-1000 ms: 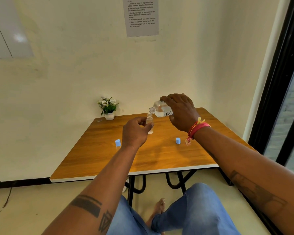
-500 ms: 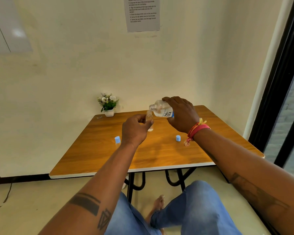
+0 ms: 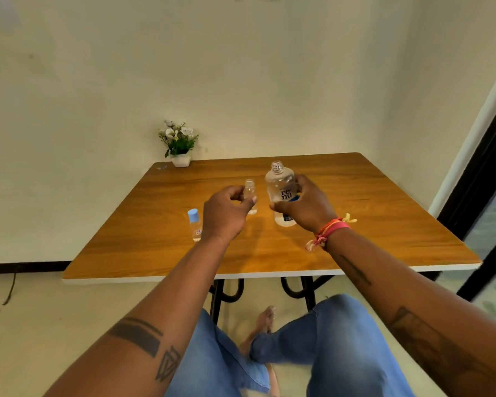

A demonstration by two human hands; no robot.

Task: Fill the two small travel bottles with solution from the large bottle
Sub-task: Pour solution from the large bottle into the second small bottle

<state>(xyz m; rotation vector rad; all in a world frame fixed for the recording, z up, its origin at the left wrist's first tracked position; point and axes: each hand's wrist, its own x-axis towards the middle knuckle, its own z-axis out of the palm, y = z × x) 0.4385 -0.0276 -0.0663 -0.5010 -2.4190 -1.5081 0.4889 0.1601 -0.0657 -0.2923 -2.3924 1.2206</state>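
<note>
One head-worn camera looks forward and down, close above the table [image 3: 384, 224].

I see a warm orange-brown wood-grain tabletop [image 3: 370, 224] with a white edge. The clear large plastic bottle [image 3: 279, 187] carries black lettering and a blue patch low on its label. The small clear travel bottle [image 3: 249, 193] is colourless and uncapped; the other small clear bottle [image 3: 194, 226] wears a pale blue cap. A red, pink and yellow thread band [image 3: 328, 232] circles my right wrist. White flowers with green leaves stand in a white pot [image 3: 181, 160]. My jeans [image 3: 341, 348] are blue.
</note>
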